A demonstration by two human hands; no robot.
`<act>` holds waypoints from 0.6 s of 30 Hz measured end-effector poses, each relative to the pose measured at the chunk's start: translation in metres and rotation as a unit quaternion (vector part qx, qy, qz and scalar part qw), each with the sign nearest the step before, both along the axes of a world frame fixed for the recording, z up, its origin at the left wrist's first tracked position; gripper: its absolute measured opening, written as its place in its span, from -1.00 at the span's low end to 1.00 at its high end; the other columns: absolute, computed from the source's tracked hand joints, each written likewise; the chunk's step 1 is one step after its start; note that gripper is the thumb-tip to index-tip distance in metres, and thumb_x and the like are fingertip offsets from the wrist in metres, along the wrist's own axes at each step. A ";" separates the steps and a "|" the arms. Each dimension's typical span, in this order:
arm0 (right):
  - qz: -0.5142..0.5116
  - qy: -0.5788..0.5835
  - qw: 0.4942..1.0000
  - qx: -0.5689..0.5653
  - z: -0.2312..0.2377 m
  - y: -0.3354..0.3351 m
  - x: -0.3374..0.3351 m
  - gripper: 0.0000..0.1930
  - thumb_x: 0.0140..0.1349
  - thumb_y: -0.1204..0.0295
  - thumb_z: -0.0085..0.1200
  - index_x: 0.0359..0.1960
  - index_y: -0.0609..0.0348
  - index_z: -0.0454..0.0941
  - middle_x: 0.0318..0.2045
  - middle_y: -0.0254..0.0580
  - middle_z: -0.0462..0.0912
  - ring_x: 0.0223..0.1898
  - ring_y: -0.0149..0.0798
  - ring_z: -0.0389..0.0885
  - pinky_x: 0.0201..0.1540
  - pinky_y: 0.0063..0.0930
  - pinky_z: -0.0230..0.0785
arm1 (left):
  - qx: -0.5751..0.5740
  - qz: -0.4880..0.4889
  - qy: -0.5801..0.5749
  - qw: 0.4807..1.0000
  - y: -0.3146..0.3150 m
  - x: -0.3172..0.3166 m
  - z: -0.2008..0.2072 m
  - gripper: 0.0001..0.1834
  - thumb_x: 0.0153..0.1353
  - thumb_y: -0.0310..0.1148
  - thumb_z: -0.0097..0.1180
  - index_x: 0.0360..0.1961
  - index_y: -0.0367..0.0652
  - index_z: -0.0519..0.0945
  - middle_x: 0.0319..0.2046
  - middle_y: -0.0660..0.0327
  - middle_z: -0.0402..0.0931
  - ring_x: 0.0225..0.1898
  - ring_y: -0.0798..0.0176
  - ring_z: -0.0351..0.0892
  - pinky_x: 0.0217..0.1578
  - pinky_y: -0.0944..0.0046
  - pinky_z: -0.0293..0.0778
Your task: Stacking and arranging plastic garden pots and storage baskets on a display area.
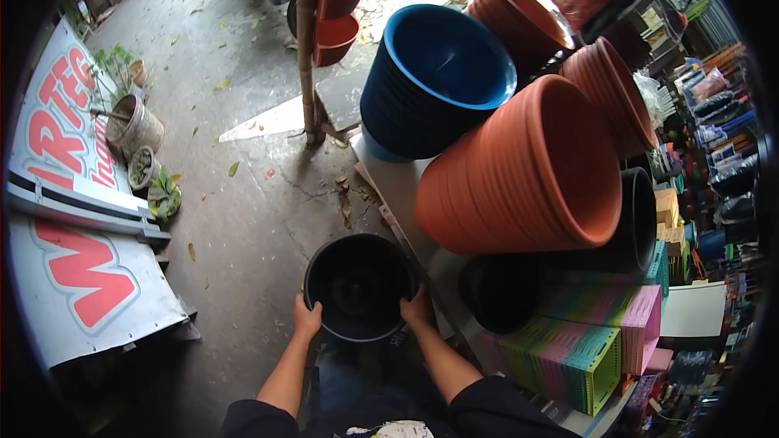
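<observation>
A round black plastic pot [329,272] is in front of me, its mouth facing up and nothing visible inside. My left hand [307,318] grips the left side of its rim, thumb over the edge. On the opposite side my right hand [415,310] holds the rim the same way. The fingers under the rim are mostly hidden. Just right of my right hand, a dark pot [497,296] lies on its side. Beyond it is a tilted stack of terracotta-coloured pots [503,170].
Blue pots [414,105] stand stacked beside a bamboo post [308,49]. More terracotta pots [608,97] lean at the right. Colourful plastic baskets [560,357] lie on the low platform. At left are a white sign board [105,276] and potted plants [134,126] on the concrete floor.
</observation>
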State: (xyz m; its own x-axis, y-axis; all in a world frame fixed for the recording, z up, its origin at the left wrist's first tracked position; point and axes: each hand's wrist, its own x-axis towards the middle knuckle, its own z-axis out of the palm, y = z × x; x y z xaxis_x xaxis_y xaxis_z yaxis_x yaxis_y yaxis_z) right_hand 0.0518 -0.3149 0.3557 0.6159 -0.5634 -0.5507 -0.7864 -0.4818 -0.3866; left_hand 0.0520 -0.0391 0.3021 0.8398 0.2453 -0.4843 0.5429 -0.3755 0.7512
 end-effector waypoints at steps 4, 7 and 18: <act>-0.001 -0.087 0.996 0.005 -0.005 -0.022 -0.024 -0.26 0.08 0.38 0.16 0.31 0.36 0.18 0.20 0.29 0.39 0.27 0.16 0.37 0.31 -0.13 0.21 | -0.018 -0.042 -0.036 0.998 -0.002 0.004 0.020 -0.66 0.08 -0.41 0.13 -0.13 -0.34 0.45 -0.19 -0.13 0.54 -0.12 -0.10 0.58 -0.05 0.10 0.45; 0.025 -0.142 0.989 0.016 0.004 -0.032 -0.044 -0.25 0.07 0.37 0.19 0.30 0.38 0.18 0.17 0.31 0.42 0.24 0.17 0.40 0.29 -0.14 0.23 | -0.027 -0.040 -0.117 0.992 0.002 -0.008 0.029 -0.61 -0.04 -0.47 0.10 -0.11 -0.36 0.54 -0.03 -0.09 0.46 0.00 -0.02 0.52 0.05 0.18 0.41; -0.059 -0.243 0.948 0.197 0.117 -0.107 -0.134 -0.19 0.09 0.34 0.23 0.33 0.40 0.11 0.21 0.23 0.40 0.27 0.05 0.38 0.32 -0.19 0.20 | -0.224 -0.028 -0.131 0.965 -0.058 -0.070 0.190 -0.60 -0.07 -0.63 0.04 -0.11 -0.29 0.53 -0.22 0.18 0.53 -0.23 0.32 0.54 -0.19 0.37 0.48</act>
State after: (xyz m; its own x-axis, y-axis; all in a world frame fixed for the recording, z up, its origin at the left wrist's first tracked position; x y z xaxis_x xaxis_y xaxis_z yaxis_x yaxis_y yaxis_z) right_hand -0.0820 -0.4217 0.4724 0.7964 -0.4541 -0.3995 -0.5082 -0.1442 -0.8491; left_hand -0.0178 -0.0975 0.4918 0.9539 0.0106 -0.2998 0.2999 -0.0036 0.9540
